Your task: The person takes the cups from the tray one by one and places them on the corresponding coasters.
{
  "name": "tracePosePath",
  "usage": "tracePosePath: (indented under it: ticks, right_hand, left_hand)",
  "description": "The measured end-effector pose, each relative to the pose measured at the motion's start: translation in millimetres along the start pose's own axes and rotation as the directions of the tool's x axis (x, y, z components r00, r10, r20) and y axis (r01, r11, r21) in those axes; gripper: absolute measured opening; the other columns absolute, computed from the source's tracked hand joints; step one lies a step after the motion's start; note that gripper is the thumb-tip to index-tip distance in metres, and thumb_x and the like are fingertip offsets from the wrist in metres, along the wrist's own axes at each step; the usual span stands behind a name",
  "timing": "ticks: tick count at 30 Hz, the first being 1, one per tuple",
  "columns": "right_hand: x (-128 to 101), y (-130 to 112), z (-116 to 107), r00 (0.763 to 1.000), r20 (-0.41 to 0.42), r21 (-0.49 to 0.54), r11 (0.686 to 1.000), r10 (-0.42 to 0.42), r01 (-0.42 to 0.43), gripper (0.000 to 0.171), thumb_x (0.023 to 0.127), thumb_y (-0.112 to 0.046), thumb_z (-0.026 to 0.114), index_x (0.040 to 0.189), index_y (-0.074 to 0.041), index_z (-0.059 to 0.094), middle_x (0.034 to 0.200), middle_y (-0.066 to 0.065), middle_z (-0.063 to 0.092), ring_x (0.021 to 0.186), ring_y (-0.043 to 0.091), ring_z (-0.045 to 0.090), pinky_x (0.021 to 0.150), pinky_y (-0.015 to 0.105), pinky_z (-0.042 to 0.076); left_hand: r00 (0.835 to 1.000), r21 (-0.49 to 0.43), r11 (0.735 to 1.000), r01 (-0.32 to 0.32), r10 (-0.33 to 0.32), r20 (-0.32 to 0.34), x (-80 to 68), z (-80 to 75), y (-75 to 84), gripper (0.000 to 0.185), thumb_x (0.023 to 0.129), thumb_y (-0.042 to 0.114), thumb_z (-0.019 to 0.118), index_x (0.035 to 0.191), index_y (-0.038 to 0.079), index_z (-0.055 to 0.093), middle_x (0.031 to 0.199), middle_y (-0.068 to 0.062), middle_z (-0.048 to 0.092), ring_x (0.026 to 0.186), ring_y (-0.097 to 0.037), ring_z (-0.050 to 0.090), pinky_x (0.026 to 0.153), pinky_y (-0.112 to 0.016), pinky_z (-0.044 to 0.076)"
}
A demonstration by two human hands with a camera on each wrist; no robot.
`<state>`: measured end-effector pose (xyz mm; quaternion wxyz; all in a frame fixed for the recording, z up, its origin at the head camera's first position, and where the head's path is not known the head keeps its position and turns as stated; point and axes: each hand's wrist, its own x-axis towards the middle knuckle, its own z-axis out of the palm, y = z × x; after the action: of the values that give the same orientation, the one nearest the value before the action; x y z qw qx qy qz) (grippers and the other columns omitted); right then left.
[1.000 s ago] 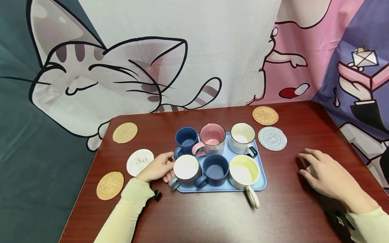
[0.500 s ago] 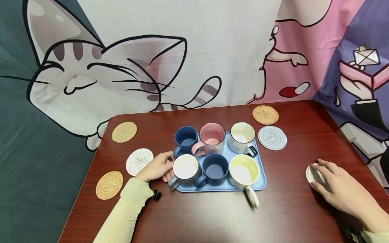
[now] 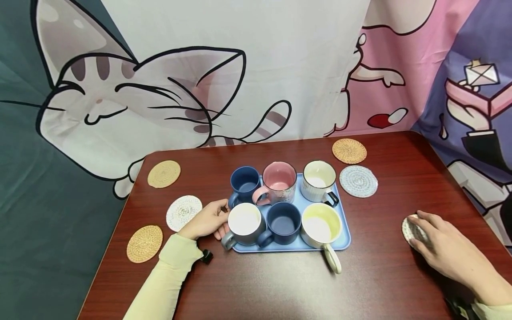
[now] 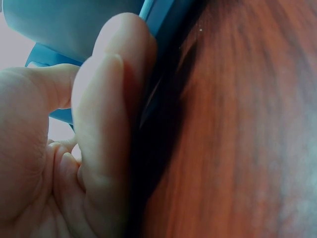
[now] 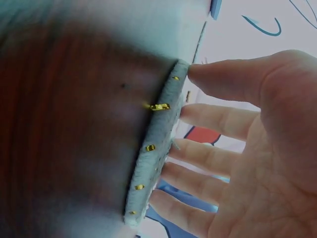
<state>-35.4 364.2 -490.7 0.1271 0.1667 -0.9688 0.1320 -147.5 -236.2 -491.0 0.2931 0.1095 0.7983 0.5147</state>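
Note:
A light blue tray [image 3: 345, 240] carries several mugs. My left hand [image 3: 206, 220] grips its left edge, beside the grey mug with a white inside [image 3: 245, 224]; in the left wrist view the fingers [image 4: 104, 99] curl at the tray's side, close to the table. Out to the right, my right hand [image 3: 450, 249] rests its fingertips on a round woven white coaster [image 3: 410, 231] lying on the table. The right wrist view shows this coaster's edge [image 5: 153, 148] with gold flecks, the thumb [image 5: 228, 82] at one end and the straight fingers spread over its top.
On the tray stand blue mugs [image 3: 284, 224], a pink mug [image 3: 280, 178], a white mug with a black handle [image 3: 318, 178] and a yellow-lined mug [image 3: 322, 224], its handle jutting past the front rim. Straw coasters [image 3: 145, 244], a white coaster [image 3: 180, 211] and a pale blue coaster [image 3: 358, 181] lie around it.
My right hand has shifted right and toward me, and the white coaster under its fingers now shows more. Over the last half second both hands stay nearly still; the tray has not moved.

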Motion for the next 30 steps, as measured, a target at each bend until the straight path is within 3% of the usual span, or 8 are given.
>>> tracePosePath:
  ticks: [4, 10, 13, 23, 30]
  right_hand:
    - [-1, -1, -1, 1.000, 0.008, -0.015, 1.000, -0.004, 0.004, 0.056, 0.077, -0.011, 0.084, 0.128, 0.002, 0.063, 0.131, 0.033, 0.056, 0.110, 0.056, 0.056, 0.118, 0.061, 0.030]
    - [0, -7, -6, 0.999, -0.021, -0.057, 0.998, -0.036, 0.034, 0.048, 0.076, -0.013, 0.085, 0.119, 0.000, 0.070, 0.117, 0.032, 0.059, 0.093, 0.052, 0.062, 0.083, 0.062, 0.046]
    - [2, -9, -9, 0.998, -0.036, -0.071, 0.996, -0.053, 0.050, 0.044, 0.078, -0.014, 0.084, 0.117, 0.000, 0.070, 0.108, 0.030, 0.060, 0.083, 0.049, 0.063, 0.076, 0.063, 0.049]
    - [13, -9, -9, 0.995, -0.039, -0.070, 0.994, -0.088, 0.085, 0.045, 0.076, -0.016, 0.086, 0.115, -0.001, 0.071, 0.106, 0.025, 0.062, 0.082, 0.045, 0.065, 0.075, 0.061, 0.050]
    - [26, -7, -4, 0.993, -0.043, -0.071, 0.992, -0.109, 0.106, 0.055, 0.064, -0.007, 0.087, 0.116, -0.001, 0.070, 0.105, 0.026, 0.062, 0.078, 0.044, 0.064, 0.073, 0.061, 0.051]
  left_hand:
    - [1.000, 0.006, 1.000, -0.001, 0.001, -0.004, 0.2, 0.1, -0.9, 0.021, 0.107, 0.022, 0.057, 0.103, 0.002, 0.053, 0.064, -0.009, 0.070, 0.045, -0.014, 0.065, 0.044, -0.031, 0.056]
    - [1.000, 0.009, 1.000, -0.006, 0.006, -0.006, -0.1, 0.5, -1.5, 0.022, 0.107, 0.022, 0.056, 0.103, 0.001, 0.053, 0.064, -0.008, 0.070, 0.044, -0.013, 0.065, 0.043, -0.031, 0.056]
    - [1.000, 0.008, 1.000, -0.005, 0.005, -0.005, -0.4, 0.5, -0.5, 0.023, 0.107, 0.024, 0.057, 0.104, 0.002, 0.053, 0.064, -0.008, 0.070, 0.045, -0.013, 0.065, 0.043, -0.031, 0.056]
    - [1.000, -0.002, 1.000, 0.002, -0.002, -0.005, -2.1, -0.1, 3.6, 0.023, 0.107, 0.024, 0.057, 0.106, 0.001, 0.054, 0.065, -0.008, 0.070, 0.046, -0.013, 0.065, 0.044, -0.032, 0.056]
    - [1.000, -0.002, 1.000, -0.004, 0.004, -0.006, -0.3, 0.9, 0.0, 0.022, 0.107, 0.023, 0.057, 0.106, 0.002, 0.053, 0.064, -0.007, 0.070, 0.045, -0.013, 0.064, 0.043, -0.032, 0.056]
